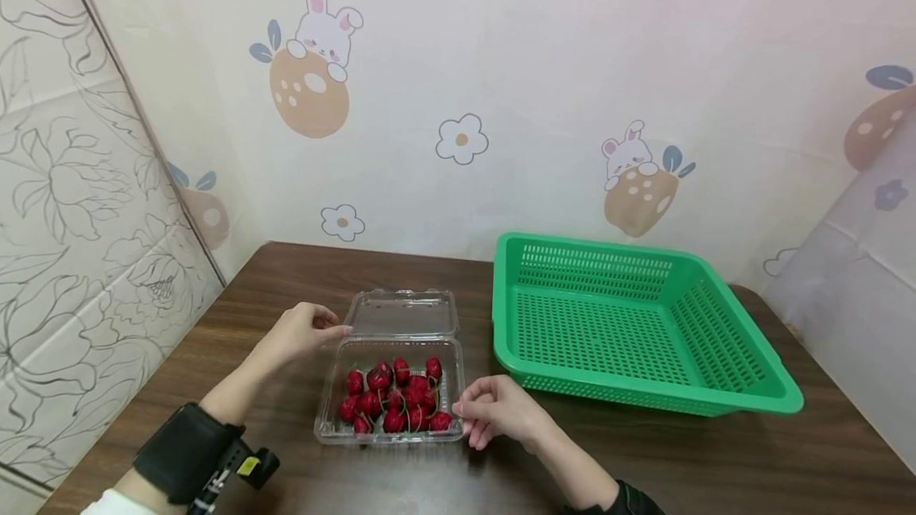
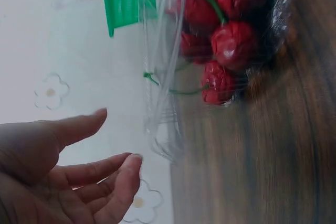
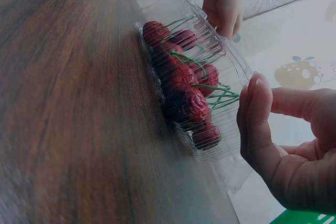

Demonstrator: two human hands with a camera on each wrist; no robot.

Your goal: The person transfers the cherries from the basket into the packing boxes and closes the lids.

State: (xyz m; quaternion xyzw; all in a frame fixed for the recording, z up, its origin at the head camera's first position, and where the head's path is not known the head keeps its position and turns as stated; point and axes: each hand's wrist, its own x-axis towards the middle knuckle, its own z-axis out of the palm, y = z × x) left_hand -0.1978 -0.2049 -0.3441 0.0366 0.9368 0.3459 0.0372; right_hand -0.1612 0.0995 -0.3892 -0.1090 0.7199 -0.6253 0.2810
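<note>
A clear plastic clamshell box lies on the table with its lid folded back toward the wall. Several dark red, wrinkled cherries with green stems fill its base; they show close up in the left wrist view. My right hand pinches the box's right rim, thumb and fingertips meeting at the edge in the right wrist view. At the left of the lid's hinge is my left hand, its thumb and fingers apart with nothing between them.
To the right of the box stands a green perforated plastic basket with a raised rim. The brown wooden table reaches back to a wall covering printed with rabbits and flowers. Another patterned panel stands along the left.
</note>
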